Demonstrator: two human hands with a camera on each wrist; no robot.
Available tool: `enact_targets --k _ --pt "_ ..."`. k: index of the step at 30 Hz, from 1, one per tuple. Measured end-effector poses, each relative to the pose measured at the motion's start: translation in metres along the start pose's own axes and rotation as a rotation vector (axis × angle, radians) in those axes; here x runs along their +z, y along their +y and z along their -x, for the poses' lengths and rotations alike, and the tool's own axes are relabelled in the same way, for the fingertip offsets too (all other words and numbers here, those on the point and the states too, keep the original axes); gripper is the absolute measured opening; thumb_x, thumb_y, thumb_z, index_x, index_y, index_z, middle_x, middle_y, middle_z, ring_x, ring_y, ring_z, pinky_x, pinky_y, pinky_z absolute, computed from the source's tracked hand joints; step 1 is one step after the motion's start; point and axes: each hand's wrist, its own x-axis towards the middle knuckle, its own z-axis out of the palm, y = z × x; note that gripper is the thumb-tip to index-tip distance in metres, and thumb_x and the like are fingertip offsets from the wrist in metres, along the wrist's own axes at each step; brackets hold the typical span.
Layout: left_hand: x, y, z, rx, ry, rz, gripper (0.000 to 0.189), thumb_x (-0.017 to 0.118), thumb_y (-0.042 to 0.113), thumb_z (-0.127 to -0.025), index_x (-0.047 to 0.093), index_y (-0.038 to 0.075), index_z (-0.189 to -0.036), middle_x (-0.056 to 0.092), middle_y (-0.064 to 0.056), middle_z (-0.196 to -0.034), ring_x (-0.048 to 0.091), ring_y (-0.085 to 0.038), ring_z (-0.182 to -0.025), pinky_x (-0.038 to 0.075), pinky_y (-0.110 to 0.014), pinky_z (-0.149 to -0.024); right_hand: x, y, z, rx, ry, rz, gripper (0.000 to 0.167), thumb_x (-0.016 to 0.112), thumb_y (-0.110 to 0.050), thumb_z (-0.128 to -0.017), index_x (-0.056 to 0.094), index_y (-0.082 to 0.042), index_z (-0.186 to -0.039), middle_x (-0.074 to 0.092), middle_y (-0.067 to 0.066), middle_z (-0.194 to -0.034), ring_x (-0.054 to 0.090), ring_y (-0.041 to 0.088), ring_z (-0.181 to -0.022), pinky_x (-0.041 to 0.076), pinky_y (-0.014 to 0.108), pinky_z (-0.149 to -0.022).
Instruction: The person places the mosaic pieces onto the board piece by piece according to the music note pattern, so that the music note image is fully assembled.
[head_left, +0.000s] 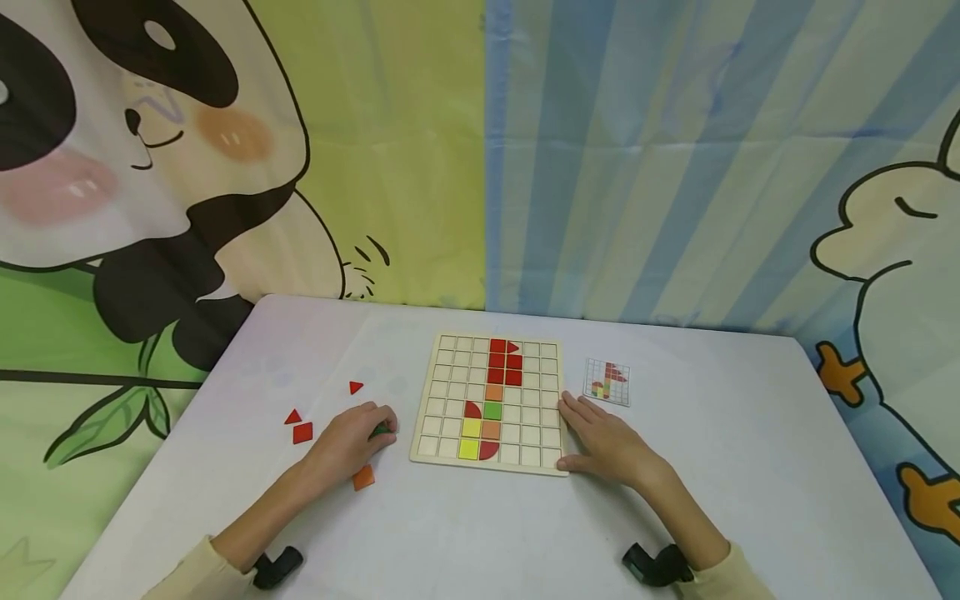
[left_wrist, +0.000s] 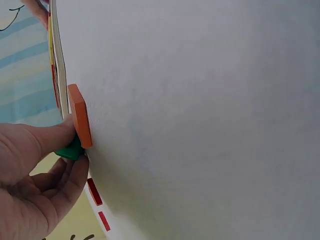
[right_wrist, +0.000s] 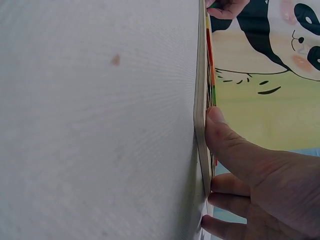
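My left hand [head_left: 352, 440] pinches a green piece [left_wrist: 71, 150] between thumb and fingers, just left of the board. An orange square tile [head_left: 363, 477] lies on the table beside that hand. The wooden grid board [head_left: 442, 400] carries red, orange, green and yellow tiles in its middle columns, among them a green square [head_left: 492, 410] and a red quarter-round [head_left: 488, 451]. With fingers extended, my right hand [head_left: 609, 442] rests against the board's right edge, its thumb near the lower corner. The green piece's full outline is hidden by the fingers.
A small pattern card [head_left: 609, 382] lies right of the board, showing a coloured grid figure. Left of the board lie a red triangle [head_left: 356, 387], another red triangle [head_left: 292, 417] and a red square [head_left: 303, 432]. A printed curtain [head_left: 600, 167] hangs behind the white table [head_left: 480, 533].
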Motion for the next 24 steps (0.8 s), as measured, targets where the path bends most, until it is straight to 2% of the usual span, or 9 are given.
enact_targets --k 8,11,15,20,24 --pt "-0.006 0.003 0.001 -0.024 0.035 0.052 0.027 0.084 0.009 -0.085 0.066 0.01 -0.106 0.069 0.001 -0.093 0.063 -0.013 -0.084 0.058 -0.033 -0.078 0.001 0.0 0.001 -0.003 0.005 -0.006 0.089 0.079 -0.04 -0.089 0.04 0.007 -0.154 0.037 0.024 -0.163 0.036 0.046 -0.15 0.036 0.06 -0.118" --pt "-0.009 0.004 0.002 0.023 0.056 0.086 0.025 0.082 0.005 -0.087 0.069 0.009 -0.108 0.072 -0.001 -0.1 0.066 -0.017 -0.089 0.061 -0.037 -0.083 0.001 0.001 0.001 0.0 0.005 -0.003 0.089 0.079 -0.04 -0.089 0.04 0.006 -0.155 0.036 0.024 -0.163 0.036 0.046 -0.15 0.036 0.06 -0.118" --pt "-0.01 0.002 0.003 0.128 0.072 0.157 0.027 0.077 -0.003 -0.089 0.075 0.003 -0.115 0.076 -0.004 -0.107 0.071 -0.022 -0.099 0.061 -0.037 -0.086 0.002 0.002 0.0 -0.003 0.009 -0.003 0.089 0.079 -0.04 -0.089 0.04 0.006 -0.155 0.036 0.024 -0.163 0.036 0.046 -0.15 0.036 0.06 -0.118" --pt "-0.013 -0.001 0.003 0.196 0.008 0.24 0.036 0.072 -0.006 -0.091 0.071 -0.003 -0.127 0.075 -0.007 -0.106 0.067 -0.017 -0.091 0.056 -0.023 -0.077 0.001 0.002 0.0 -0.003 0.005 -0.014 0.089 0.079 -0.04 -0.089 0.04 0.006 -0.155 0.036 0.024 -0.164 0.036 0.046 -0.15 0.036 0.061 -0.118" --pt "-0.016 -0.001 0.001 0.202 -0.061 0.234 0.04 0.07 -0.003 -0.094 0.065 -0.006 -0.133 0.073 -0.006 -0.103 0.06 -0.009 -0.084 0.052 -0.019 -0.072 0.0 0.0 0.0 -0.008 0.003 -0.011 0.089 0.079 -0.041 -0.089 0.04 0.006 -0.154 0.037 0.024 -0.163 0.036 0.046 -0.15 0.037 0.061 -0.117"
